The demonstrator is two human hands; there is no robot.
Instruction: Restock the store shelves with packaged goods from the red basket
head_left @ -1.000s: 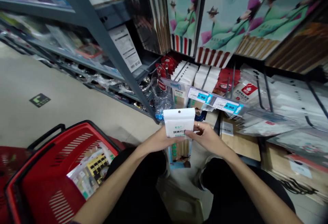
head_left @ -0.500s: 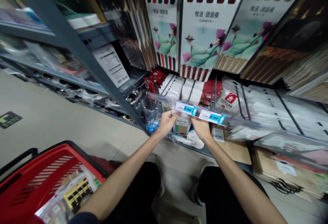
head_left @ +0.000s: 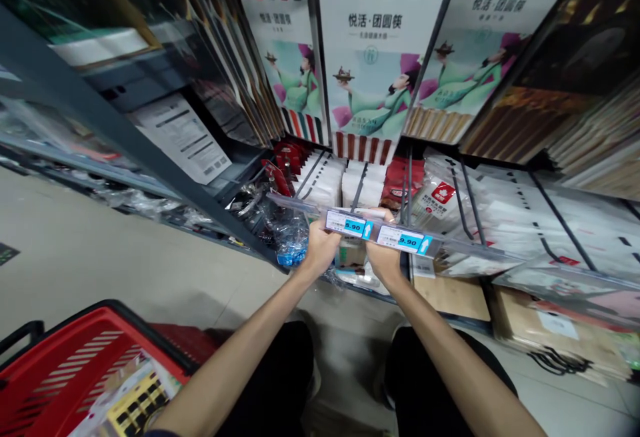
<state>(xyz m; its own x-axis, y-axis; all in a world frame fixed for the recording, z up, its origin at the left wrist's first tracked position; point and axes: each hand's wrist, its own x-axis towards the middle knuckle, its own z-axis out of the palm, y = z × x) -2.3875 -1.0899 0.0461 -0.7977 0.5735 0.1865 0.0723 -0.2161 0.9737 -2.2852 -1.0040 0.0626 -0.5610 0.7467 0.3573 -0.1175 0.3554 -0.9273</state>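
My left hand (head_left: 320,249) is closed behind and below the left end of the price labels (head_left: 349,225), its thumb bent toward a white packet (head_left: 351,255) with a brownish lower part. On the packet's other side is my right hand (head_left: 384,260), closed, with fingertips showing above the label strip by a white edge. The labels hide much of the packet and of both grips. Behind the strip, rows of white packets (head_left: 320,180) hang on metal hooks, with red packets (head_left: 397,180) beside them.
Boxed chopsticks (head_left: 373,77) stand above the hooks. At lower left is a red shopping basket (head_left: 75,363) with packages inside. Wooden boards (head_left: 450,297) lie on the bottom shelf at right. A grey shelf post (head_left: 150,177) slants at left. Crinkled clear plastic (head_left: 293,233) is beside my left hand.
The view has shifted slightly and come closer to the shelf. My right fingertips now show above the label strip. Less of the packet between my hands is visible below it.
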